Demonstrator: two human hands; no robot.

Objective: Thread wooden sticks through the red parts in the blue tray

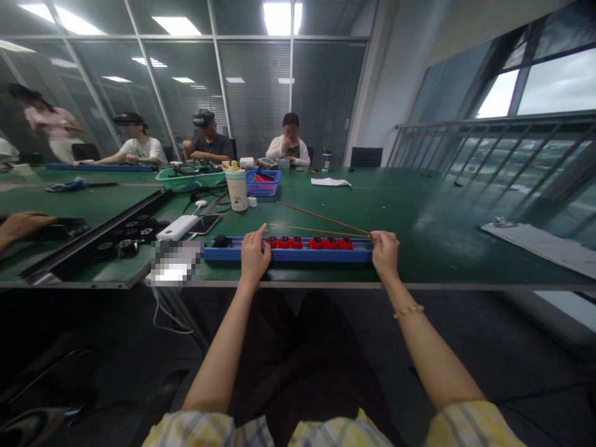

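Note:
A long blue tray (326, 254) lies along the near edge of the green table (419, 211). It holds a row of several small red parts (310, 242) and one black part (220, 240) at its left end. My left hand (254, 254) rests on the tray's left half, fingers curled over its front edge, index finger stretched toward the red parts. My right hand (384, 253) grips the tray's right end and pinches the ends of two thin brown sticks (321, 225) that run back to the left across the table.
Left of the tray lie a white power bank (177, 227), a phone (205, 224) and black round parts (135, 233) in a channel. A cup (237, 189), green basket (190, 179) and blue basket (263, 183) stand behind. Three people sit at the far side; another person's hand (21, 226) rests at left.

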